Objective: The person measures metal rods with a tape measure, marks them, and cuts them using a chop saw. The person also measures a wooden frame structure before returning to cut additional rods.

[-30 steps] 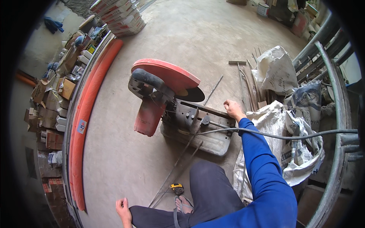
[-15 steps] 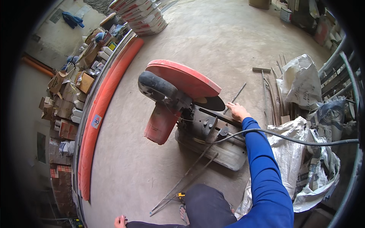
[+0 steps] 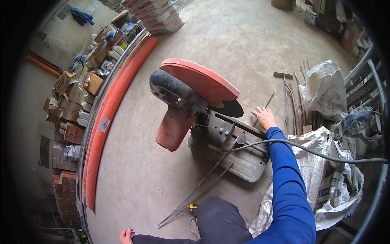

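My right hand (image 3: 265, 118) is stretched out beyond the base of a red cut-off saw (image 3: 199, 79), its fingers spread over a thin metal rod (image 3: 269, 100). Whether the fingertips press on the rod is hard to make out. The saw's head is raised, with its dark cutting disc (image 3: 229, 108) showing under the red guard. A long metal bar (image 3: 191, 194) runs from the saw's clamp down toward my feet, and a second thin bar lies close beside it. My left hand (image 3: 126, 236) is beside my leg at the lower edge, fingers curled together; what they hold, if anything, is too small to name.
A dark cable (image 3: 325, 155) crosses over my right forearm to the saw. White sacks (image 3: 325, 87) and loose rods stand at the right. A long orange roll (image 3: 106, 122) lies at the left, before stacked boxes. A yellow tape measure (image 3: 192, 207) is near my foot.
My right hand has moved a little to the right, away from the saw, with its fingers more spread. The thin rod under it has shifted right too. My left hand stays by my leg.
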